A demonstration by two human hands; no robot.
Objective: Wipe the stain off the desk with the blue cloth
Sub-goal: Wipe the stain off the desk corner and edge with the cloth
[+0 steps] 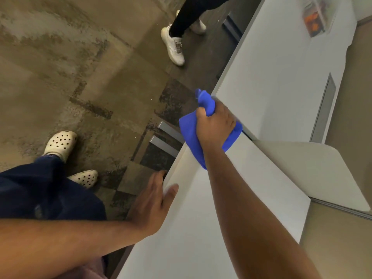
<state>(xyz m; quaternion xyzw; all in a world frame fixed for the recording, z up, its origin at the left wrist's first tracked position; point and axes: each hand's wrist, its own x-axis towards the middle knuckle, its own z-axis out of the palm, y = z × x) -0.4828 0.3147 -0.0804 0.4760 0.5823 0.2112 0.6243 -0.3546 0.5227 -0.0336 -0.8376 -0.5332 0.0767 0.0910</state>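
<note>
Two bare forearms reach in from the bottom edge, one hand each. The left hand point(153, 200) lies at about seven o'clock from the centre, fingers loose and spread, not gripping anything; its thumb rests on top of the white worktop point(201, 228) while the other fingers curl over the near edge. The left forearm runs almost level from the left border.

The right arm stretches up from five o'clock toward the centre, nearly straight at the elbow, wrist bent down. The right hand point(215, 125) is clenched into a fist around one blue cloth point(189, 133), bunched so that a tuft sticks out above the knuckles at twelve o'clock and a loose flap hangs below the wrist at six o'clock. The cloth sits at the worktop's edge, where one white slab meets the next; whether it presses on the surface cannot be told. No stain can be made out on the white surface.

At nine o'clock, two cream clogs with holes point(60, 142) stand on the mottled brown floor point(80, 67), below dark blue trouser legs. Two grey metal bars point(167, 137) show beneath the worktop edge.

Farthest off, at twelve o'clock, a second person's black-clad leg and two white trainers point(174, 46) stand on the floor. At one o'clock something orange point(314, 21) lies on the far worktop, too blurred to identify.
</note>
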